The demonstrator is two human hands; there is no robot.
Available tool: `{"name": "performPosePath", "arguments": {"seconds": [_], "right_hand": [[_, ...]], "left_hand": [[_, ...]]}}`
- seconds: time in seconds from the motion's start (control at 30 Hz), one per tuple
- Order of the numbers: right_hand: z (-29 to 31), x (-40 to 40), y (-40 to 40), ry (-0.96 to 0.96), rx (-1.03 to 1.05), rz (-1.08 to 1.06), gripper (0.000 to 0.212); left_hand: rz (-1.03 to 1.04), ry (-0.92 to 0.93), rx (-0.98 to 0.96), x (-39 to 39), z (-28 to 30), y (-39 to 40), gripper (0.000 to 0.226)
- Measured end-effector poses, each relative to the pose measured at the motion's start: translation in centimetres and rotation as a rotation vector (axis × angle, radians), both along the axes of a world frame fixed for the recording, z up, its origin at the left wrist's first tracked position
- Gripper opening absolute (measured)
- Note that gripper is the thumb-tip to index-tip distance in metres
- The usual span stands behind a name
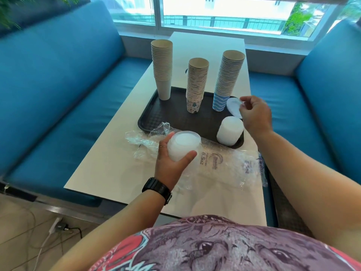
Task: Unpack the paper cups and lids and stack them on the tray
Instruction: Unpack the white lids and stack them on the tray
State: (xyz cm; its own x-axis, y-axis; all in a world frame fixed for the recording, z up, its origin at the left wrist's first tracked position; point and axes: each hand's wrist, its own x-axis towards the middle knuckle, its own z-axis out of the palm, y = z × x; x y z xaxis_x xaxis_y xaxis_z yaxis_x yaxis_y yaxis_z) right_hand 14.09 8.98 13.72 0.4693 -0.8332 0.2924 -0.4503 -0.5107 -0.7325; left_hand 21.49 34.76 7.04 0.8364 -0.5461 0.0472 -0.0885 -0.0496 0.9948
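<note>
Three tall stacks of paper cups stand on the dark tray (172, 118): a plain beige stack (162, 69), a printed stack (196, 85) and a blue wavy stack (226, 81). A short pile of white lids (230, 132) sits on the tray's near right corner. My left hand (172, 163) grips another stack of white lids (182, 144) above the table, just in front of the tray. My right hand (256, 114) pinches a single white lid (233, 107) tilted above the lid pile, beside the blue stack.
Empty clear plastic wrappers (224, 163) lie crumpled on the white table (109, 163) in front of the tray. Blue sofa seats flank the table on both sides. A window runs along the far end.
</note>
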Motion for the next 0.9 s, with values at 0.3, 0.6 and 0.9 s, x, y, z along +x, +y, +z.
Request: {"name": "performPosePath", "arguments": {"seconds": [0.3, 0.6, 0.9], "right_hand": [[-5.0, -1.5, -0.4, 0.423, -0.287, 0.169, 0.031], [-5.6, -2.6, -0.1, 0.456, -0.370, 0.293, 0.035], [-5.8, -2.4, 0.6, 0.462, -0.441, 0.279, 0.027]], "left_hand": [[0.015, -0.013, 0.011, 0.3, 0.3, -0.9, 0.077], [0.030, -0.037, 0.015, 0.7, 0.1, -1.5, 0.076], [0.024, -0.048, 0.022, 0.6, 0.2, -1.7, 0.084]]}}
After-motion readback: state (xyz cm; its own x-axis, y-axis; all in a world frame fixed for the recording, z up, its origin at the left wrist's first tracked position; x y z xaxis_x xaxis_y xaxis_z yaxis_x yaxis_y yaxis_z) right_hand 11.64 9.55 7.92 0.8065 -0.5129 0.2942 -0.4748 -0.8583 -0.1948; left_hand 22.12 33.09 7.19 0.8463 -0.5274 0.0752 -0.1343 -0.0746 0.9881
